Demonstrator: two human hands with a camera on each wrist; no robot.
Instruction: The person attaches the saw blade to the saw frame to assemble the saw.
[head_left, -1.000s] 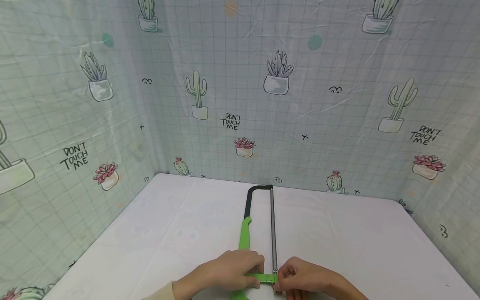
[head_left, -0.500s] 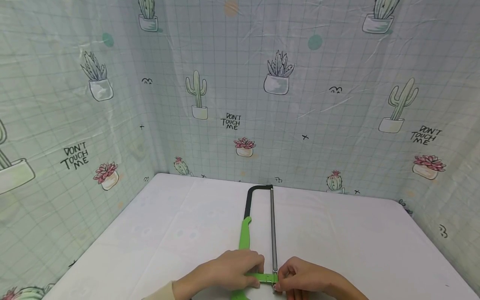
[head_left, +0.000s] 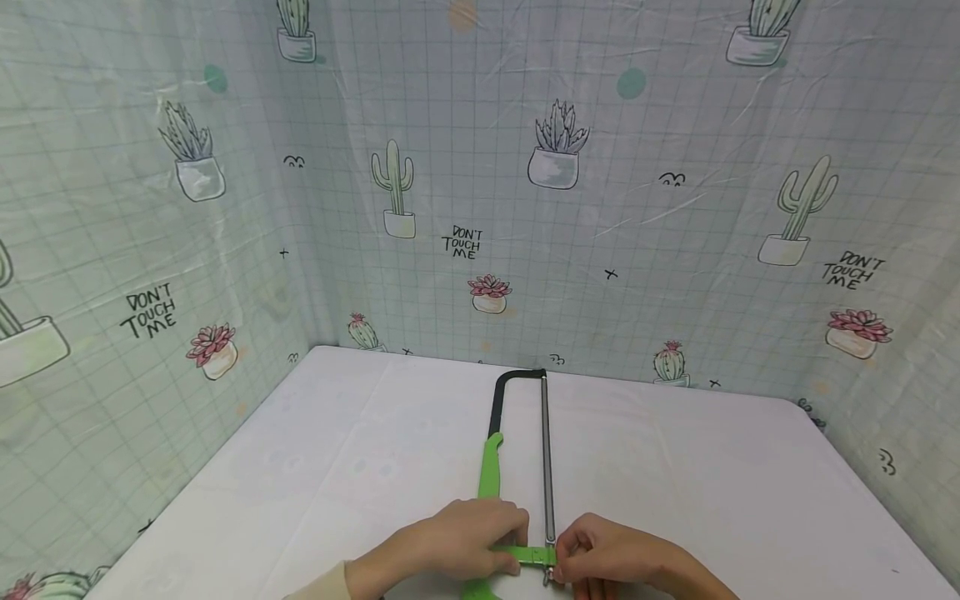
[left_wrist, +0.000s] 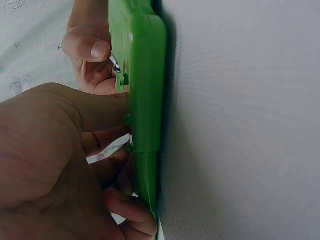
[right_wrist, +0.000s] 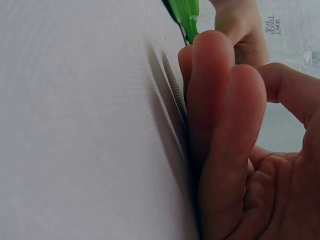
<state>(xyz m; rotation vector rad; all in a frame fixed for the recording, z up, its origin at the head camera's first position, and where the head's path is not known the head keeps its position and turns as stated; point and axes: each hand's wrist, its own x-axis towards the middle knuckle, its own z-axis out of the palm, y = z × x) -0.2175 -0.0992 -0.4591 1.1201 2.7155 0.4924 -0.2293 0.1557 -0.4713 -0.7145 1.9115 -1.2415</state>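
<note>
A hacksaw lies flat on the white table, with its black frame [head_left: 497, 408] at the far end and its green handle [head_left: 489, 471] toward me. Its grey blade [head_left: 547, 467] runs along the right side. My left hand [head_left: 476, 537] grips the green near part of the saw; in the left wrist view the thumb presses on the green handle [left_wrist: 148, 85]. My right hand [head_left: 611, 550] pinches a small metal wing nut [head_left: 548, 577] at the blade's near end. Fingers hide most of that nut in the right wrist view, where the toothed blade [right_wrist: 175, 90] shows beside them.
The white table [head_left: 712, 483] extends to both sides of the saw. A cloth with printed cacti [head_left: 555, 275] hangs behind its back edge and along the left and right sides.
The wing nut at my right fingertips has turned a little and shows a different side. Both hands and the hacksaw have stayed in place.
</note>
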